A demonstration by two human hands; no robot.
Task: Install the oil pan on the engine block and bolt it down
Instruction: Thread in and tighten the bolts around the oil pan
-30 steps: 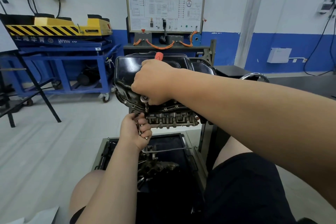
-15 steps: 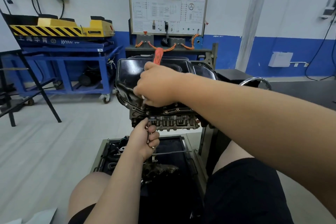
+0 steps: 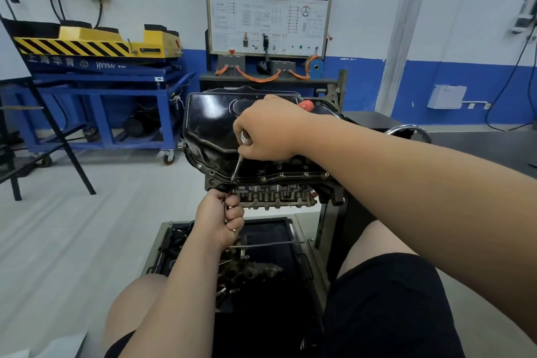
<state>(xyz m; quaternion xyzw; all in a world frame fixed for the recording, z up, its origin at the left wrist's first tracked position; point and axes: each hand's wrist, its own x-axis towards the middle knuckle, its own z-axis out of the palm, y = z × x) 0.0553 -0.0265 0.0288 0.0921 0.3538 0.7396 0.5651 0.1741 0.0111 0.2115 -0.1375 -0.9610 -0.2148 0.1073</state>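
The right hand (image 3: 268, 131) is wrapped round a red-handled ratchet wrench (image 3: 305, 104). Over the last second its grip has swung: the red end, which stuck up above the knuckles, now lies off to the right behind the hand, and a slim chrome extension bar (image 3: 238, 166) shows below the fist, slanting down to a bolt on the near-left stretch of the flange. That reads as one ratchet stroke on that bolt, so I judge the tightening is under way, not finished.

The left hand (image 3: 221, 219) is closed in a fist on a small bunch of loose metal bolts (image 3: 229, 206), just below the flange's near-left corner; it has dropped a little lower than a second ago and seems only to be keeping the spare bolts ready.

The glossy black pressed-steel oil pan (image 3: 213, 122) already sits on the grey cast engine block (image 3: 273, 196), its flange resting along the block's top edge. Several bolt heads show along the near flange to the right of the extension bar.

Behind the pan stands a white wiring-diagram training board (image 3: 270, 6) with a blue header of Chinese characters, too small to read surely. Left of the pan, a yellow and black hazard-striped lift table (image 3: 96, 43) on a blue frame bears Chinese characters and letters resembling "HYYNV"; that reading is uncertain.
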